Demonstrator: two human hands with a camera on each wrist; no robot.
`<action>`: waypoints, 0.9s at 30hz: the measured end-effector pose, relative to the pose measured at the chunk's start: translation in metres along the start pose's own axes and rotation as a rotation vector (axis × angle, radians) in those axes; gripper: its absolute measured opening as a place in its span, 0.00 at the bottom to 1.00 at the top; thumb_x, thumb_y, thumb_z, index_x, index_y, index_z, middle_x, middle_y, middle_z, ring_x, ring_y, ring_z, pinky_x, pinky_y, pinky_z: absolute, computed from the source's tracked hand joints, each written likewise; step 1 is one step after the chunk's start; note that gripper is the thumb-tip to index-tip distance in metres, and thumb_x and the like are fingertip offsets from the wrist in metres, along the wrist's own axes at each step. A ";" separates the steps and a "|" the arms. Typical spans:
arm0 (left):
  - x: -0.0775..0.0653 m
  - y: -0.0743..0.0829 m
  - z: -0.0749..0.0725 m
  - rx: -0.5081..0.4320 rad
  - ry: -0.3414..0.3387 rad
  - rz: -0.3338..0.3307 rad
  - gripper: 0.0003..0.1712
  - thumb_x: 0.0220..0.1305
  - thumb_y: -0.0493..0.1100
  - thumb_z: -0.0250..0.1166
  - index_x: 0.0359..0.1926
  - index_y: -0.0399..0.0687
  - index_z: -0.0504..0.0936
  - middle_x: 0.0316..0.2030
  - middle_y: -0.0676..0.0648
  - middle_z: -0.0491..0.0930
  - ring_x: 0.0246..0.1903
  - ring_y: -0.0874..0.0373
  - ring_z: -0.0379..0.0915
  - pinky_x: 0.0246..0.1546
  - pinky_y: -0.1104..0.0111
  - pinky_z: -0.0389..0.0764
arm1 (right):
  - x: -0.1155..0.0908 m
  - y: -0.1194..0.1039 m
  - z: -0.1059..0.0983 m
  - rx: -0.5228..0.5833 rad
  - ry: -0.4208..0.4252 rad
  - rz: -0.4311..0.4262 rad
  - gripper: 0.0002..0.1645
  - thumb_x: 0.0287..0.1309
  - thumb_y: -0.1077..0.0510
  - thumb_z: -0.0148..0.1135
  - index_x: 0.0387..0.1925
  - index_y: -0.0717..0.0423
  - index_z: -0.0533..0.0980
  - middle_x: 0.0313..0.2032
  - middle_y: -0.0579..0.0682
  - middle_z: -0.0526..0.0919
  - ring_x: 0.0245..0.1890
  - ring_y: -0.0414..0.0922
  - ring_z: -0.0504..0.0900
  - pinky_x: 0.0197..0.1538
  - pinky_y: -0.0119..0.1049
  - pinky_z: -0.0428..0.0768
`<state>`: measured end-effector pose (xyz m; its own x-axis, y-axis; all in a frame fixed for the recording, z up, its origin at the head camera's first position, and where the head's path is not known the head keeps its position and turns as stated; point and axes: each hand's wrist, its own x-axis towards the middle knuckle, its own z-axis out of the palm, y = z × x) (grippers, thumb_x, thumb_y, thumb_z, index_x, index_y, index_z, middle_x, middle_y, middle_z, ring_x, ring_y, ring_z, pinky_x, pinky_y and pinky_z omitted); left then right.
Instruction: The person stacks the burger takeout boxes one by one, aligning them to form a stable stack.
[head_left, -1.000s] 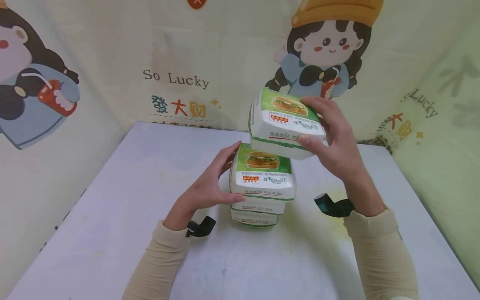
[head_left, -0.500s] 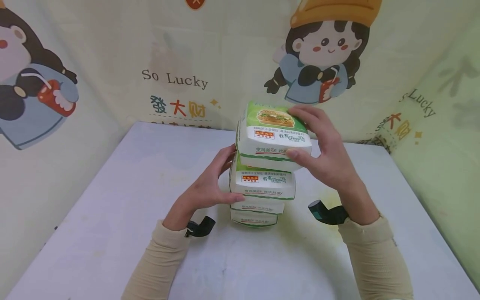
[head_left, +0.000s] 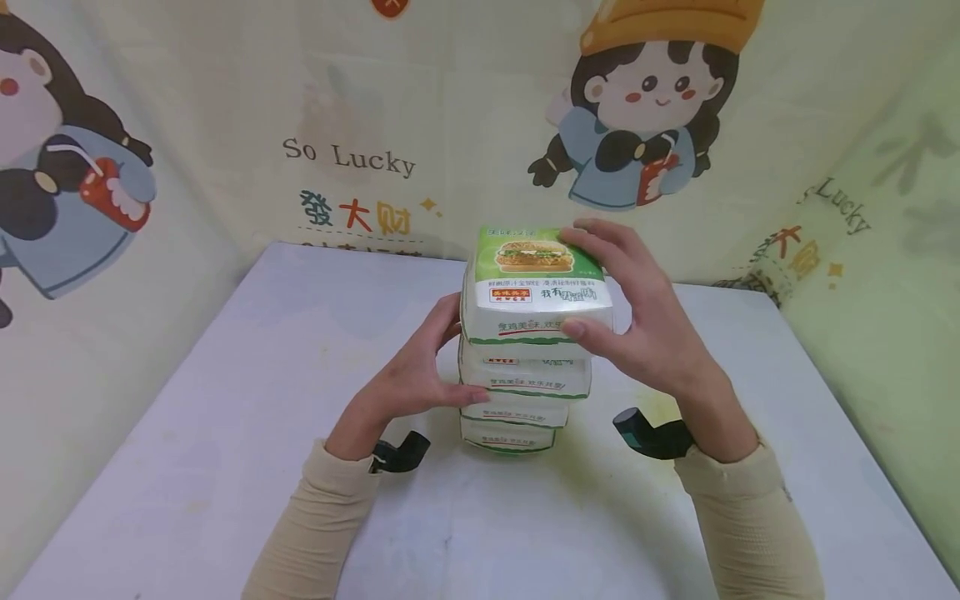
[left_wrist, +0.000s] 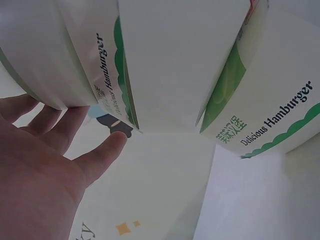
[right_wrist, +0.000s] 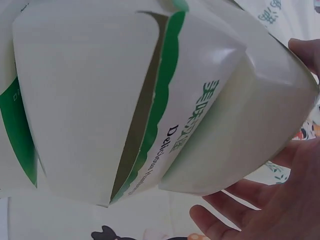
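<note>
A stack of several white-and-green hamburger boxes stands on the table. My right hand (head_left: 645, 317) grips the top hamburger box (head_left: 536, 292) at its right side, thumb on the front and fingers over the lid. That box sits over the stack, covering most of the lid below; whether it bears fully on it I cannot tell. My left hand (head_left: 416, 367) holds the hamburger box (head_left: 528, 381) just below, at its left, thumb across the front and fingers behind. Lower boxes (head_left: 510, 437) show beneath. The right wrist view shows a box (right_wrist: 85, 95) with a gap along its green scalloped flap.
The white table (head_left: 225, 400) extends around the stack. A cream cloth backdrop (head_left: 480, 125) with cartoon figures and lettering hangs behind and at both sides. Black wrist cameras (head_left: 652, 435) are worn on both wrists.
My right hand has brought the top box down and to the left, from raised and tilted at the right to over the stack. My left hand has stayed in place.
</note>
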<state>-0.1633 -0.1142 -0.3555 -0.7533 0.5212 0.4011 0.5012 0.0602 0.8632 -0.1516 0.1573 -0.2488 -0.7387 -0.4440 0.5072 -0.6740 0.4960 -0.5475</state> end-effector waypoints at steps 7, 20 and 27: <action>-0.002 0.001 -0.001 -0.011 -0.014 -0.014 0.59 0.48 0.42 0.78 0.74 0.62 0.52 0.69 0.53 0.56 0.68 0.57 0.58 0.71 0.47 0.60 | -0.005 -0.001 0.003 -0.007 -0.038 0.013 0.51 0.49 0.53 0.70 0.74 0.38 0.60 0.75 0.42 0.52 0.73 0.42 0.53 0.60 0.51 0.77; -0.002 0.000 0.000 -0.038 -0.029 0.017 0.61 0.48 0.53 0.78 0.76 0.64 0.50 0.72 0.54 0.52 0.71 0.57 0.51 0.73 0.46 0.56 | -0.011 0.003 0.000 0.071 -0.022 -0.014 0.51 0.47 0.56 0.70 0.74 0.40 0.60 0.75 0.43 0.52 0.73 0.42 0.52 0.63 0.62 0.70; -0.001 0.000 0.002 -0.042 -0.028 0.023 0.62 0.48 0.53 0.79 0.76 0.63 0.49 0.72 0.54 0.52 0.72 0.57 0.50 0.74 0.47 0.55 | -0.015 0.006 -0.001 0.102 -0.025 -0.013 0.52 0.48 0.54 0.69 0.74 0.42 0.58 0.76 0.44 0.51 0.74 0.44 0.53 0.64 0.66 0.67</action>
<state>-0.1614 -0.1129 -0.3563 -0.7290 0.5459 0.4130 0.4997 0.0122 0.8661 -0.1440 0.1675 -0.2593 -0.7293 -0.4685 0.4987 -0.6797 0.4124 -0.6066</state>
